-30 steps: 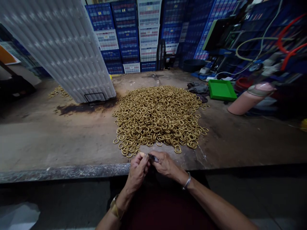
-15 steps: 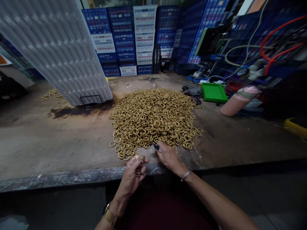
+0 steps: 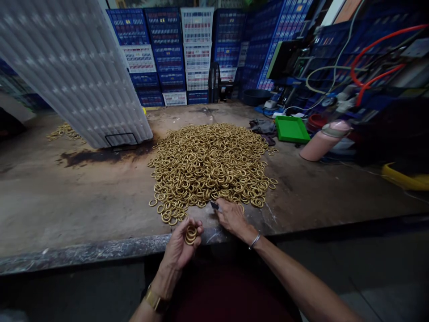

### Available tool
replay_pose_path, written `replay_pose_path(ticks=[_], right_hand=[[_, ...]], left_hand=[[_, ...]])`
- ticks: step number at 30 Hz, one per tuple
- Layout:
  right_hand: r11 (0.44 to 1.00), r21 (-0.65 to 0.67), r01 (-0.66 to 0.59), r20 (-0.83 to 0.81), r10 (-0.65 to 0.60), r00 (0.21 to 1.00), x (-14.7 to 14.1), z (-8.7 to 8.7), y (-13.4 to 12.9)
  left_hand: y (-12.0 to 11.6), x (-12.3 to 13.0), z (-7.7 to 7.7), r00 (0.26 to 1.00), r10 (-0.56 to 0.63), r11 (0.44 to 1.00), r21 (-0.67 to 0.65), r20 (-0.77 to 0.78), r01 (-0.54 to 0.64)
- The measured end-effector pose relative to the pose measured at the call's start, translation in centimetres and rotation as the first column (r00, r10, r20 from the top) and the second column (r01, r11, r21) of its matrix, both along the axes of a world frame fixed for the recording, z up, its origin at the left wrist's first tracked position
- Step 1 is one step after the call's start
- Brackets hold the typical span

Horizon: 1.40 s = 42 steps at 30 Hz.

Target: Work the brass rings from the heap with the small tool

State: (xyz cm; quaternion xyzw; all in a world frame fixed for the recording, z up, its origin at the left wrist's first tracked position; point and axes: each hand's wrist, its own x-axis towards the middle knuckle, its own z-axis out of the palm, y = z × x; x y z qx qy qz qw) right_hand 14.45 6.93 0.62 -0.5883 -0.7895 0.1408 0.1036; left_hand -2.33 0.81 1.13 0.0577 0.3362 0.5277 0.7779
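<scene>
A large heap of brass-coloured rings (image 3: 208, 161) lies on the worktable. At the table's front edge, my left hand (image 3: 182, 243) is turned palm up, its fingers curled around a few brass rings (image 3: 191, 235). My right hand (image 3: 232, 217) rests at the near edge of the heap, closed on a small tool with a short dark blade (image 3: 214, 205), which looks like a knife. Its handle is mostly hidden by the fingers. The blade tip points left, close to the nearest rings.
On the left a stack of translucent corrugated trays (image 3: 90, 80) leans in a black wire stand (image 3: 121, 141). At the right are a green tray (image 3: 292, 129), a pink bottle (image 3: 323, 142) and a dark cloth (image 3: 263, 126). Blue and white crates (image 3: 197, 56) are piled behind. The table's front edge (image 3: 83, 252) runs close to me.
My left hand has turned its palm upward, so the rings in it now show. My right hand stays by the heap with the blade. The whole view has shifted slightly.
</scene>
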Motion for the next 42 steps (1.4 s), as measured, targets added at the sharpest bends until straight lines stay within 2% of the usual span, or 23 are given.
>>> replay_pose_path(ticks=[3,6,8,10,13,18,23,31,37,39,42], right_hand=[[0.997,-0.067,-0.049,-0.263,0.03,0.964,-0.2,0.4,-0.3],[0.964,-0.189,-0.185,-0.562,0.048,0.826,-0.7,1.5,-0.7],[0.926,-0.275,-0.259,-0.682,0.003,0.732,-1.0,2.2,-0.9],[0.884,-0.352,-0.306,-0.737,-0.06,0.673,-1.3,2.7,-1.1],[0.844,-0.434,-0.315,-0.76,-0.155,0.631,-1.5,2.7,-1.2],[0.781,-0.56,-0.278,-0.745,-0.327,0.582,-2.0,1.9,-1.5],[0.783,-0.572,-0.244,-0.723,-0.341,0.601,-2.5,1.5,-1.5],[0.861,-0.471,-0.191,-0.727,-0.257,0.636,-2.7,0.4,-1.1],[0.868,-0.462,-0.185,-0.73,-0.253,0.635,-2.8,0.5,-1.0],[0.904,-0.404,-0.137,-0.722,-0.224,0.654,-2.7,0.3,-0.9],[0.964,-0.252,-0.081,-0.665,-0.112,0.738,-2.4,0.0,-1.0]], left_hand=[[0.3,0.4,-0.2,0.989,0.028,0.999,0.044,-0.145,-0.021],[0.5,0.8,-0.2,0.917,0.079,0.987,0.16,-0.391,-0.017],[0.5,0.9,-0.2,0.839,0.099,0.975,0.223,-0.536,0.027],[0.6,1.0,-0.2,0.773,0.083,0.965,0.246,-0.629,0.097],[0.6,0.9,-0.2,0.712,0.061,0.958,0.242,-0.699,0.156],[0.4,1.0,-0.5,0.694,0.074,0.957,0.247,-0.716,0.152],[0.4,1.1,-0.6,0.694,0.095,0.961,0.249,-0.714,0.124],[0.1,0.7,-0.5,0.809,-0.089,0.948,0.2,-0.58,0.247],[-0.1,1.1,0.0,0.871,-0.087,0.963,0.183,-0.483,0.198],[-0.1,1.2,0.1,0.88,-0.075,0.966,0.183,-0.47,0.18],[-0.1,1.2,0.1,0.876,-0.05,0.97,0.187,-0.48,0.157]])
